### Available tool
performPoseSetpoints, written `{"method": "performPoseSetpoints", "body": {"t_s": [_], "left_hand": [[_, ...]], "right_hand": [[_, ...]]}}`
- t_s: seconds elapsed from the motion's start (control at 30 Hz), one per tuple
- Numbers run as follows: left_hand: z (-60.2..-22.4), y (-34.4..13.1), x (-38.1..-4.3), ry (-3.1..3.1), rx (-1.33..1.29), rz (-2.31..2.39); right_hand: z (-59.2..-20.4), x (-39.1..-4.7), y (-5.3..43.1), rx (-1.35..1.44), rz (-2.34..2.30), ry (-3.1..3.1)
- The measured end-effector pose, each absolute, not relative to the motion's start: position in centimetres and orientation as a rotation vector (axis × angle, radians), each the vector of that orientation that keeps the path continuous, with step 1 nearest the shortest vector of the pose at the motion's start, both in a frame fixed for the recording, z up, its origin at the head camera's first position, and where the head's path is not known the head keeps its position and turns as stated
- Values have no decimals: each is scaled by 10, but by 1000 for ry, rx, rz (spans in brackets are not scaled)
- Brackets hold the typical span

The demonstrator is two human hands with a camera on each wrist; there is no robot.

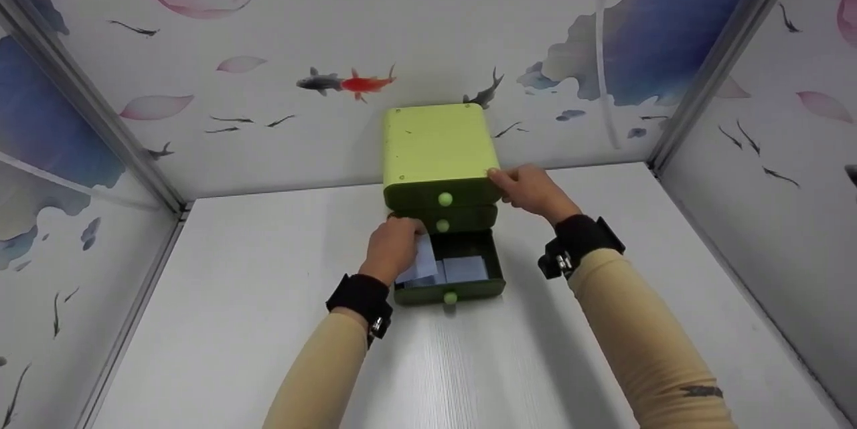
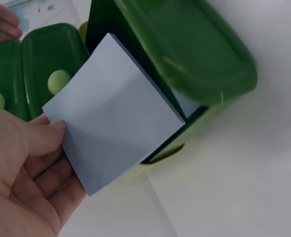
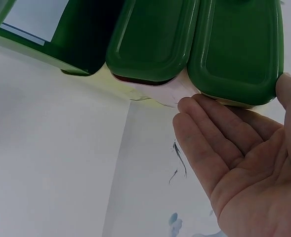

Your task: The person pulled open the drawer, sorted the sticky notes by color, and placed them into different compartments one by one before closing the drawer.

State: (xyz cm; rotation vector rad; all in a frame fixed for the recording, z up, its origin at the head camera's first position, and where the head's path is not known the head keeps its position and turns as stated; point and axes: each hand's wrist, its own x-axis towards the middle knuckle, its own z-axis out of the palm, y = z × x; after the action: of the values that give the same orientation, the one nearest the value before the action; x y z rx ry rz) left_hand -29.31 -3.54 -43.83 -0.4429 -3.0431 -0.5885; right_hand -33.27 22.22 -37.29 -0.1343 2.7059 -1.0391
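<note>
A green box of three stacked drawers stands against the back wall, its bottom drawer pulled out. My left hand pinches a square pale blue-grey paper pad between thumb and fingers. The pad is tilted over the left part of that drawer. Another pale pad lies inside on the right. At the box's upper right front corner is my right hand, thumb by the top edge. In the right wrist view its fingers stretch along the side, nearly straight.
Round light green knobs, such as the top one, stick out from the drawer fronts. The box rests on a white table enclosed by printed panels with fish and petals. Metal posts mark the corners.
</note>
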Motion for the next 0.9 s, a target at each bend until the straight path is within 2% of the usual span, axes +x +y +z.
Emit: {"method": "performPoseSetpoints", "body": {"t_s": [0.4, 0.9], "left_hand": [[-474, -22, -296, -3148, -461, -599], [-493, -18, -295, -3204, -471, -581]], "right_hand": [[-372, -332, 223, -128, -1037, 2714], [-372, -332, 221, -123, -1067, 2704]]}}
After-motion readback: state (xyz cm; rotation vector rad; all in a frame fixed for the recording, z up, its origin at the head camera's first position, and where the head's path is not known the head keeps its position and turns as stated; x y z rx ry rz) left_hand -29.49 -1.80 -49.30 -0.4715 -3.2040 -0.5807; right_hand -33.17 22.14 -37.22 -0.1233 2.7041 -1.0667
